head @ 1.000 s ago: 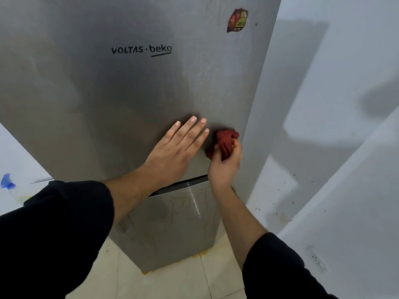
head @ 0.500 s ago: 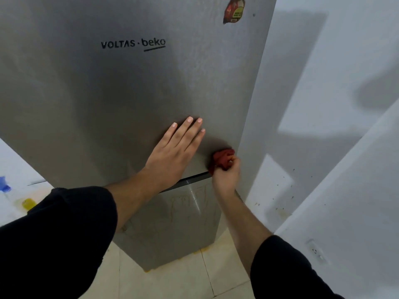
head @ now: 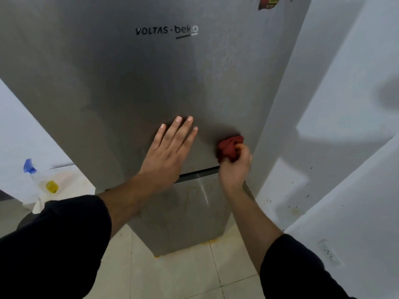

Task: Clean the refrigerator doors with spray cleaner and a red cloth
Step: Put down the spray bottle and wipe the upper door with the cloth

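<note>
A tall steel refrigerator (head: 103, 108) stands upright, long axis vertical, with two doors facing the viewer: one upper door (head: 164, 78) and one lower door (head: 190, 216), split by a dark horizontal gap. The left hand (head: 166, 154) lies flat on the upper door near its bottom edge, fingers straight, pointing up. Just to its right, the right hand (head: 235, 169) presses one bunched red cloth (head: 228, 147) against the same door near its right edge, fingers curled around it. One spray bottle (head: 35, 175) with a blue head stands upright at far left.
</note>
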